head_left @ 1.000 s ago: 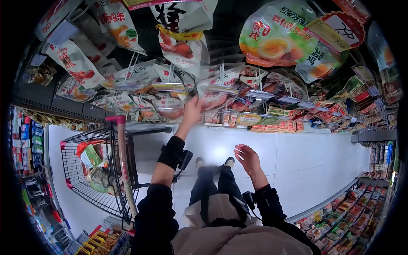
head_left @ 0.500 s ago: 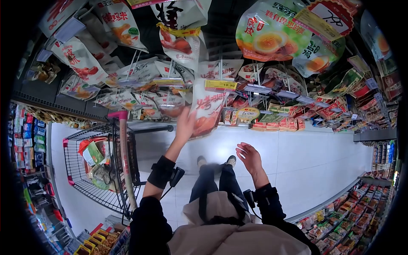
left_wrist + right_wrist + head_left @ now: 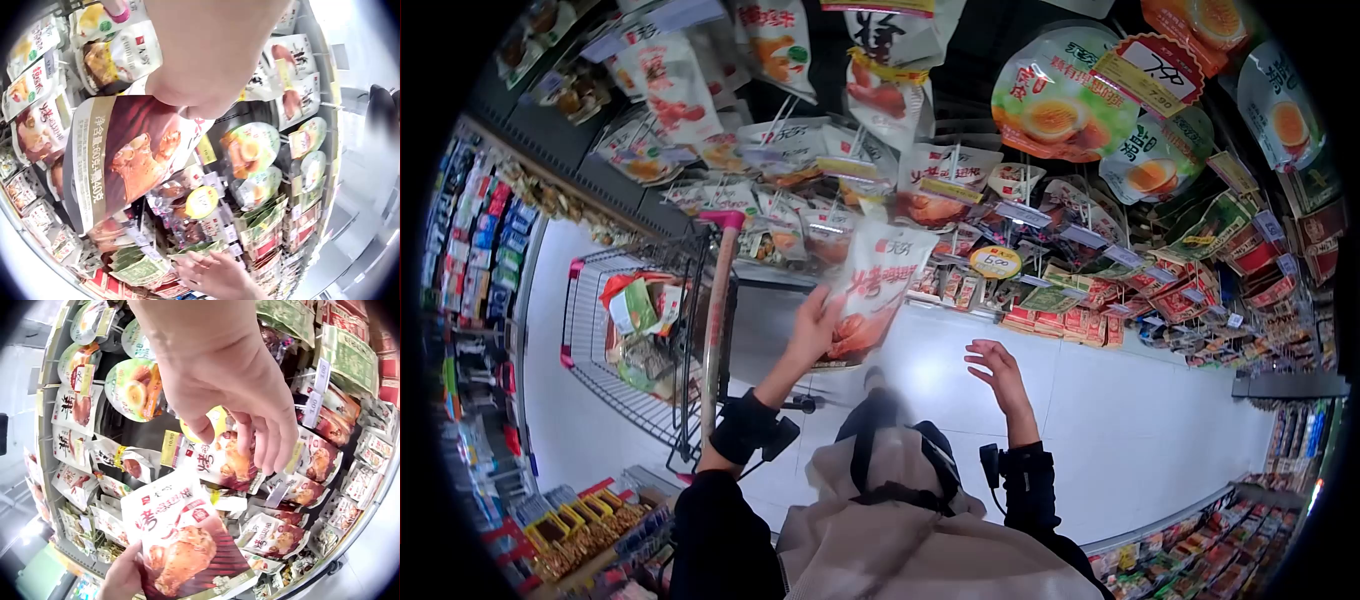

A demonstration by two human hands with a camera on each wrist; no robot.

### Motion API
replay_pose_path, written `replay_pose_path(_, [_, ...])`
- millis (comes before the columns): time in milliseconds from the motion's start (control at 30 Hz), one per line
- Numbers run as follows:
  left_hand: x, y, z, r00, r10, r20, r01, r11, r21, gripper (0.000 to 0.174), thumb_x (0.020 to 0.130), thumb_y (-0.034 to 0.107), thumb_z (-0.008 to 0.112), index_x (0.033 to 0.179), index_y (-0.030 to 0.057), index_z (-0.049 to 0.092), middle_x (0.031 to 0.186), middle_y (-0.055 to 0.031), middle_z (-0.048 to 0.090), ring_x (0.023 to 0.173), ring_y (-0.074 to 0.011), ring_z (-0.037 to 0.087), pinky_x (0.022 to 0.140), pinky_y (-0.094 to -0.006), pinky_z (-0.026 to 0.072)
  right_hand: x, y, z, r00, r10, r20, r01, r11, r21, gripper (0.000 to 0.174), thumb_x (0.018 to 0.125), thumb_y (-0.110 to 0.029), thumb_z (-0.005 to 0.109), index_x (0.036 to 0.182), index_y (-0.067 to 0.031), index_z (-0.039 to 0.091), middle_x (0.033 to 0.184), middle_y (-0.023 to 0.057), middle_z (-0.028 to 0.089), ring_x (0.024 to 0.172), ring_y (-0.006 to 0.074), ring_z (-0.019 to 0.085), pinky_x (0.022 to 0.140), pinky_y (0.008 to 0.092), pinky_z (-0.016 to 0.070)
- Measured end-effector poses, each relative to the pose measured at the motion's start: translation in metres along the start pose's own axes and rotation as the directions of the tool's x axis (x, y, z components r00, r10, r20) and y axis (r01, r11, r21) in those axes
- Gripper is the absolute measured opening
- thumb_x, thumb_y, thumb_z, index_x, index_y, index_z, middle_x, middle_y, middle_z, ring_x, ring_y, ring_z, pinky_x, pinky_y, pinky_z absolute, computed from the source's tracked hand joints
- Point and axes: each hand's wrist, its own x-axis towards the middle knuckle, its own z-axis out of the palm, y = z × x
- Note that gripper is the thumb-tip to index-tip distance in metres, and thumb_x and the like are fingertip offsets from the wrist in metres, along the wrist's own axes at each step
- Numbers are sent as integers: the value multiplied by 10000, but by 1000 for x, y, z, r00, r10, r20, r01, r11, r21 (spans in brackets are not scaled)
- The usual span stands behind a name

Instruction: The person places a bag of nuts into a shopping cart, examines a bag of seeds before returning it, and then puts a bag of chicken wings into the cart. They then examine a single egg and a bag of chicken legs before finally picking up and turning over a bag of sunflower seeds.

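Observation:
My left hand (image 3: 812, 328) grips a white and dark red snack pouch (image 3: 875, 290) by its side edge, in front of the hanging rack. Roasted chicken pieces are printed on the pouch (image 3: 181, 544), seen face on in the right wrist view. In the left wrist view the lower part of the pouch (image 3: 134, 156) shows beneath the hand, with a weight label along its edge. My right hand (image 3: 1003, 372) is held out over the floor with loosely bent fingers and nothing in it. Similar pouches (image 3: 945, 185) hang on hooks beyond the left hand.
A shopping cart (image 3: 718, 300) stands at the left with several packages (image 3: 640, 320) inside. Hooks with price tags (image 3: 1025, 213) stick out from the rack ahead. Egg-picture bags (image 3: 1065, 95) hang at upper right. More stocked shelves (image 3: 1210, 550) stand at lower right, and boxed goods (image 3: 585, 530) at lower left.
My left hand has drawn the pouch off the rack and down towards my body. The head view has turned a little, so the rack sits further right. My right hand stays empty.

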Motion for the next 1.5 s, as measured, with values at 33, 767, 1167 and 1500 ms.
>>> replay_pose_path(33, [-10, 36, -6, 993, -108, 53, 114, 987, -111, 158, 885, 189, 496, 913, 33, 490, 727, 8, 540, 530, -20, 471, 421, -173, 381, -3, -6, 1, 999, -15, 37, 18, 997, -68, 275, 877, -232, 462, 1060, -30, 503, 1054, 84, 546, 956, 194, 548, 831, 328, 448])
replay_pose_path(767, [-201, 178, 52, 963, -108, 245, 247, 715, -654, 347, 887, 211, 461, 1166, 9, 422, 1086, -96, 552, 952, -165, 563, 817, -306, 474, -219, -34, 10, 861, -249, 444, 264, 964, 30, 565, 771, -45, 608, 1260, 15, 332, 1202, 84, 465, 1095, 150, 448, 933, 301, 357])
replay_pose_path(1167, [-347, 165, 54, 993, -23, -114, -28, 906, -423, 466, 779, 58, 603, 1193, -6, 398, 1093, -70, 535, 955, -114, 521, 821, -251, 426, -285, 28, 11, 797, -173, 578, 257, 964, -66, 508, 785, -18, 594, 1233, 19, 359, 1174, 74, 483, 1079, 141, 453, 918, 294, 371])
replay_pose_path(1500, [-411, 147, 3, 952, -41, -303, -102, 892, -440, 476, 778, 68, 604, 1190, -5, 377, 1090, -78, 533, 964, -140, 535, 831, -278, 434, -302, 51, 67, 698, -94, 710, 249, 961, -117, 513, 776, -4, 602, 1227, 26, 361, 1175, 84, 489, 1073, 144, 467, 922, 295, 369])
